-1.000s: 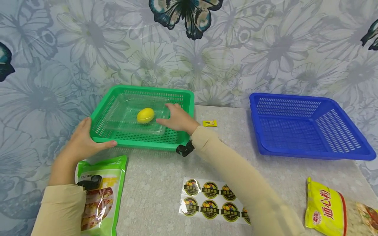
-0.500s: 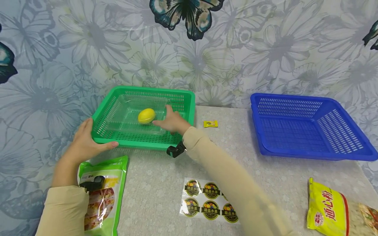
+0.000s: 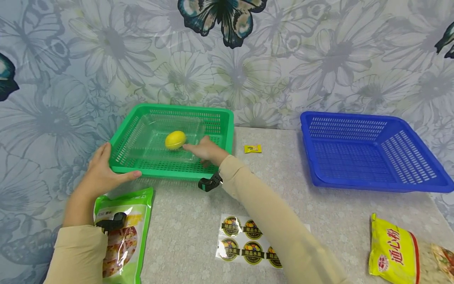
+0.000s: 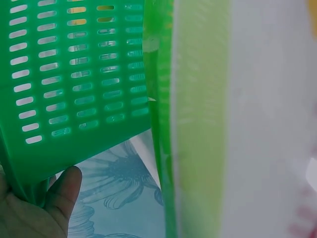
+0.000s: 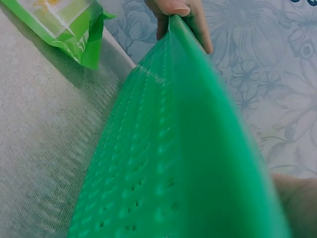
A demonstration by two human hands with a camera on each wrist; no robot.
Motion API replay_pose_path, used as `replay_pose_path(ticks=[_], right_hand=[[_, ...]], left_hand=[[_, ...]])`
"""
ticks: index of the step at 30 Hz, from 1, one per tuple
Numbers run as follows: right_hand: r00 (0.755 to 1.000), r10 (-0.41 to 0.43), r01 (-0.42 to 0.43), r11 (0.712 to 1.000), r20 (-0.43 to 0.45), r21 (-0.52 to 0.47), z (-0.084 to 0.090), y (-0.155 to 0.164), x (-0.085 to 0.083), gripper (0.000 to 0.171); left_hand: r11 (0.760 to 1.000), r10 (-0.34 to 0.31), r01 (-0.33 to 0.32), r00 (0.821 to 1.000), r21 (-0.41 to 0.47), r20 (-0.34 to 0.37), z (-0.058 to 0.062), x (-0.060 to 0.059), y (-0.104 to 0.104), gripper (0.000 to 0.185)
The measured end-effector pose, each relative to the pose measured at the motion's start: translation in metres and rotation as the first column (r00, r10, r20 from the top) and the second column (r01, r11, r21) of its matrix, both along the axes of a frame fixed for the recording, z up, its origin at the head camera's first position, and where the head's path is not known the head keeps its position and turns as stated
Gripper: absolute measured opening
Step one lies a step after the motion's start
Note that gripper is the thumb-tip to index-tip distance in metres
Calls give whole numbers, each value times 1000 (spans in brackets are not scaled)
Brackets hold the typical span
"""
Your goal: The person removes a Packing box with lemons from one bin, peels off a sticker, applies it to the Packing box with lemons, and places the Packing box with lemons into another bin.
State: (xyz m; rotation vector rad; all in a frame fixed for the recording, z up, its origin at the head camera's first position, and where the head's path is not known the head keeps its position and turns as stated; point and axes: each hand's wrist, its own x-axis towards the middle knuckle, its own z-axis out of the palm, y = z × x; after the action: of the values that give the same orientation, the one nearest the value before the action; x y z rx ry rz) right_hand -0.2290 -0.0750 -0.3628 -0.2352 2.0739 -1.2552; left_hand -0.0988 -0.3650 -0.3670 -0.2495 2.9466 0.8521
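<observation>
A green basket [image 3: 170, 172] stands at the table's back left and holds a clear plastic tray [image 3: 152, 152]. A yellow lemon-like fruit [image 3: 175, 139] lies in that tray. My left hand [image 3: 101, 171] grips the basket's front left corner, thumb over the front rim. The right wrist view shows those fingers [image 5: 178, 10] on the green basket [image 5: 173, 163] rim. In the left wrist view the thumb [image 4: 64, 191] lies under the basket [image 4: 74, 74]. My right hand [image 3: 205, 152] reaches into the tray, its straight forefinger at the fruit's right side.
A blue basket [image 3: 372, 185] stands at the right. A small yellow sachet [image 3: 252, 148] lies between the baskets. Nearer me lie a sticker sheet [image 3: 248, 240], a green food pouch [image 3: 120, 232] under my left forearm, and a yellow bag [image 3: 393, 252] at the front right.
My right hand has slid left and down from the tray's right edge toward the fruit. The left hand stays on the basket corner.
</observation>
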Motion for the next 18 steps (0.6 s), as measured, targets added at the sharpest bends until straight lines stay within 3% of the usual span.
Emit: replay_pose_path(ticks=[6, 13, 15, 18], right_hand=[[994, -90, 98, 982, 55, -161, -3, -1, -1, 76], [982, -138, 173, 932, 129, -320, -2, -1, -2, 72], [984, -138, 167, 933, 113, -319, -2, -1, -2, 76], [992, -119, 124, 959, 36, -254, -2, 0, -1, 84]], left_hand=[[1000, -1, 1, 1000, 1, 12, 1, 1, 0, 128], [1000, -4, 4, 1000, 1, 11, 0, 0, 0, 128], [1000, -4, 4, 1000, 1, 11, 0, 0, -1, 128], [1000, -4, 4, 1000, 4, 10, -1, -1, -1, 128]])
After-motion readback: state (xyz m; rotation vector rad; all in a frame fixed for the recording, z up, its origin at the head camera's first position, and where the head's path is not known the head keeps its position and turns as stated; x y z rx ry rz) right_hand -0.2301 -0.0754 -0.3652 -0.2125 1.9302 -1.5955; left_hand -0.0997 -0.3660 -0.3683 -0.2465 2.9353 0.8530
